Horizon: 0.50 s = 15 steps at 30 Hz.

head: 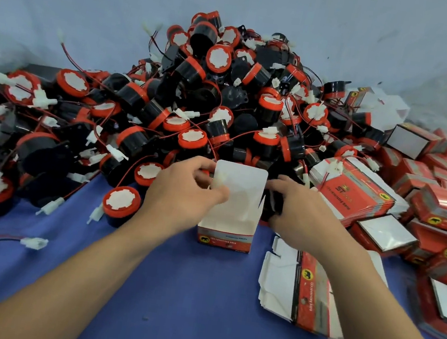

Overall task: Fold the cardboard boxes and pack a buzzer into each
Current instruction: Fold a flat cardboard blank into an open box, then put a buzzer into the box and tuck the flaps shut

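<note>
Fingers, left hand [184, 192]: curled, the thumb [220, 194] pinching the left edge of the raised lid flap of the small red-and-white cardboard box [224, 234].
Fingers, right hand [297, 211]: bent toward something dark just right of that box; whether they grip it I cannot tell.
Box: upright on the blue cloth [184, 293], bottom formed, top open, no buzzer visible inside.
Done: glossy red closed boxes [446, 209] lie heaped well right of the open box.
Left: a heap of black-and-red round buzzers [198, 94] behind the box; stacked flat red-and-white box blanks [305, 293] just to its right.
Progress: probably well short of half.
</note>
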### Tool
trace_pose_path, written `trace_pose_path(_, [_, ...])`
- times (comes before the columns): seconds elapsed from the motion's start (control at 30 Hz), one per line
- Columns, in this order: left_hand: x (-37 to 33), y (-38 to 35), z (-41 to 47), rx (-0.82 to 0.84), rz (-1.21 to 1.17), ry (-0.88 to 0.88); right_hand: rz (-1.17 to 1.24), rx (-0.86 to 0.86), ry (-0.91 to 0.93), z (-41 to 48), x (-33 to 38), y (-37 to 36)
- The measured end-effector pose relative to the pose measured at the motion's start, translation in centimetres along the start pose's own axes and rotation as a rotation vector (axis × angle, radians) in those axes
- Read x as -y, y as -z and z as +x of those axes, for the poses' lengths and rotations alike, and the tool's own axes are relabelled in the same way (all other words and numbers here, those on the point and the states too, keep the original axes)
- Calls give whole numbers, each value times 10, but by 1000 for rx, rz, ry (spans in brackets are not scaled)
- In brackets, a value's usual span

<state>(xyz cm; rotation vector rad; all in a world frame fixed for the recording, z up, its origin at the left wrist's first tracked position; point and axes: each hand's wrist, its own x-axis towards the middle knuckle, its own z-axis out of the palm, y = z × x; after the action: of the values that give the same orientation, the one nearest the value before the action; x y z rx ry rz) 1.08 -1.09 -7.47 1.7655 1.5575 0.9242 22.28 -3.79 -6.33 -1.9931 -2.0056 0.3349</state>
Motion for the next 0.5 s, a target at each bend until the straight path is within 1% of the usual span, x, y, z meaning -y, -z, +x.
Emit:
trace_pose_path(0.03, [-5, -1, 0, -10, 113, -7, 42, -55, -23, -4, 0, 1])
trace_pose_path(0.07, [-10, -2, 0, -40, 210, -23, 148, -138, -58, -10, 1, 1])
trace_pose_path(0.1, [-14, -3, 1, -81, 276, -44, 302, -203, -90, -15, 5, 1])
trace_pose_path(0.13, [-16, -4, 1, -118, 314, -61, 474, -225, -114, -21, 10, -1])
trace_pose_path(0.17, [-18, -5, 1, -147, 337, -76, 603, -207, -122, -24, 17, -4])
trace_pose_path(0.2, [-19, -6, 1, -167, 352, -87, 641, -185, -116, -26, 22, -10])
trace_pose_path(0.23, [-18, -6, 1, -182, 356, -95, 623, -170, -119, -27, 26, -17])
trace_pose_path(0.3, [-16, -3, -1, -213, 300, -99, 567, -194, -151, -26, 29, -27])
trace_pose_path(0.4, [-12, 3, 1, -209, 129, -53, 482, -307, -210, -24, 27, -40])
trace_pose_path(0.5, [-4, 13, 11, -188, -135, -7, 483, -400, -273, -27, 24, -43])
